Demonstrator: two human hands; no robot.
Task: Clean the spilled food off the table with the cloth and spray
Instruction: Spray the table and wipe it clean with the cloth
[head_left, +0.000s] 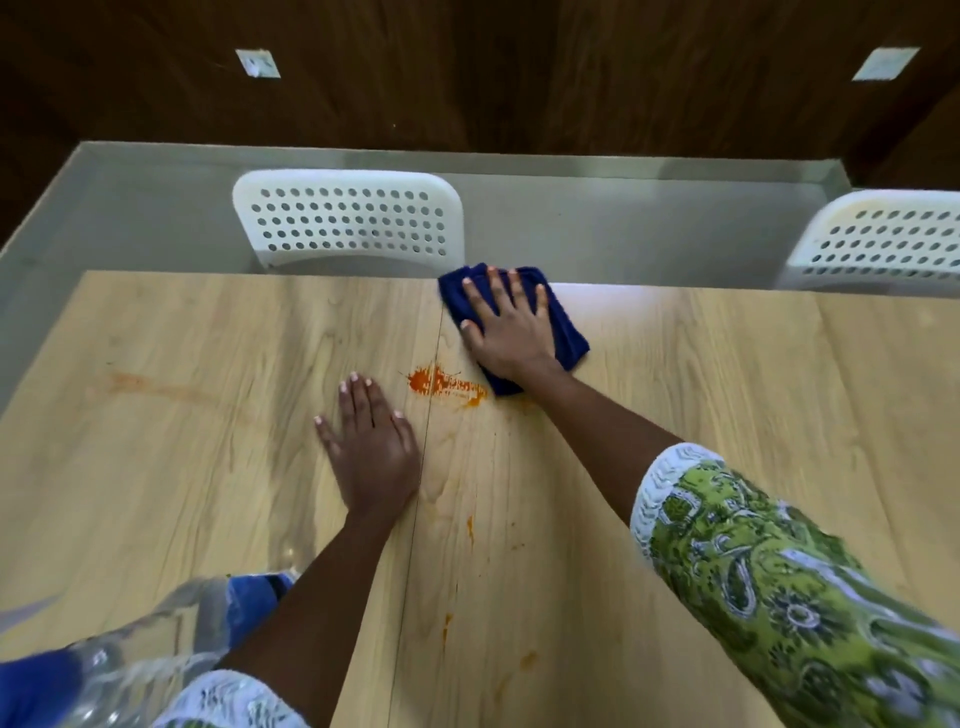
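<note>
Pressing the dark blue cloth (563, 332) flat, the right hand (506, 332) lay released beside the orange spill (441, 385); the left hand (371, 447) rested released on the worktop (727, 389).

The right hand (511, 332) pressed flat on a folded dark blue cloth (563, 327) near the counter's (727, 374) far edge, just beside an orange food smear (441, 384). The left hand (371, 441) lay flat on the wood nearby.

Navy cloth (563, 332), orange spill (447, 387)
</note>
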